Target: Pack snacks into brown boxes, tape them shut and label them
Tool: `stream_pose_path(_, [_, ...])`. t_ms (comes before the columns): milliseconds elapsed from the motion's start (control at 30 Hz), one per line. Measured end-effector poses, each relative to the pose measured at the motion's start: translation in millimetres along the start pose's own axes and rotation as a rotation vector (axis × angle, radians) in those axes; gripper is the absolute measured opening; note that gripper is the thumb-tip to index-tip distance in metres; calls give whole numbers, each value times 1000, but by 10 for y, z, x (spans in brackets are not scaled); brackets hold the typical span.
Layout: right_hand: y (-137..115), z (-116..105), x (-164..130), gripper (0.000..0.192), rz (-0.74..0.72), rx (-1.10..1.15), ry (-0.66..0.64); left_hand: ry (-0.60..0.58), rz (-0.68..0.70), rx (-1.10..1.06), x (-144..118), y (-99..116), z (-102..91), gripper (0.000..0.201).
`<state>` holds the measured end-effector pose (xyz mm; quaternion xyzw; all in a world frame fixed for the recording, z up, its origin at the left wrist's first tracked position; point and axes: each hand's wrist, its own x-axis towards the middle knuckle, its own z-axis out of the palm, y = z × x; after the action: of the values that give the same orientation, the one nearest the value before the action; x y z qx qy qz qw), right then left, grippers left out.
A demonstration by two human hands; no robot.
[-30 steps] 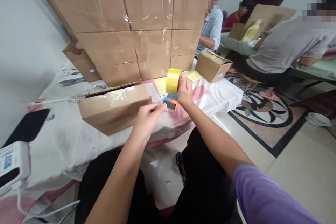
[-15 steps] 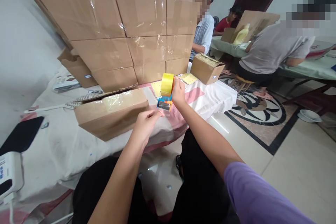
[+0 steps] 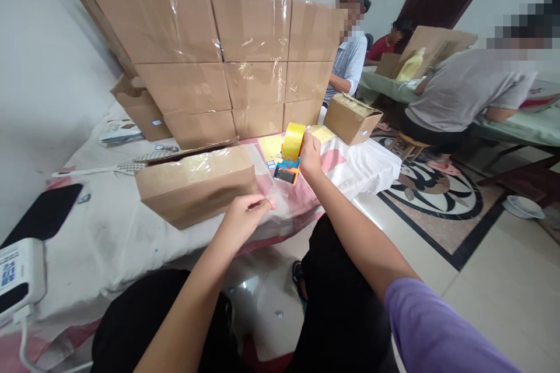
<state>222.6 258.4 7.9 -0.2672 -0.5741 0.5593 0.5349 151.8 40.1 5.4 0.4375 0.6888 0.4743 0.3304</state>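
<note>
A tape dispenser (image 3: 286, 173) with a yellow roll of packing tape (image 3: 293, 141) is held up over the table by my right hand (image 3: 311, 154), which is closed around its side. My left hand (image 3: 249, 214) is pinched just below and to the left of the dispenser. Between the two runs a faint clear strip, which looks like the tape's free end, at my left fingertips. A closed-looking cardboard box (image 3: 196, 186) with shiny tape on its top lies left of my hands. Yellow printed sheets (image 3: 270, 147) lie on the cloth behind the dispenser.
Stacked cardboard boxes (image 3: 256, 44) wall off the table's back. A smaller box (image 3: 353, 119) stands at the right end. A white fly swatter (image 3: 87, 172), a black phone-like slab (image 3: 44, 213) and a white power strip (image 3: 21, 274) lie left. Other people sit behind and to the right.
My left hand has drawn slightly down, away from the dispenser, widening the gap and the clear strip between them. The whole view has shifted a little, so things appear further right.
</note>
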Motion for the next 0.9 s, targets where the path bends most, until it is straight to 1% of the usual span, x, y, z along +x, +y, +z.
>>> stream_pose_path(100, [-102,-4,-58,48,-31,-61,58,-96,-63,-91,-64,34,-24,30])
stream_pose_path(167, [-162,-7,-80,48,-35,-98,71,-124,-91,-130,-91,48,-20,29])
stream_pose_path(333, [-197,-29,-88,51,-85,-168,85,-133,-149,-166,-106,59,51,32])
stream_pose_path(500, [-131,-111,-52,52,-230,-181,95,-131,-149,-192,-113,92,139,31])
stream_pose_path(633, [-114,-182,-37,51,-331,-250,90,-132,-174,-155,-118,106,120,38])
stream_pose_path(733, [-120,-198,-50,51,-321,-237,63,-149,-206,-124,-122,98,96,43])
stream_pose_path(900, [-79,-195,-62,53,-241,-198,58,-187,-196,-88,-110,43,158,38])
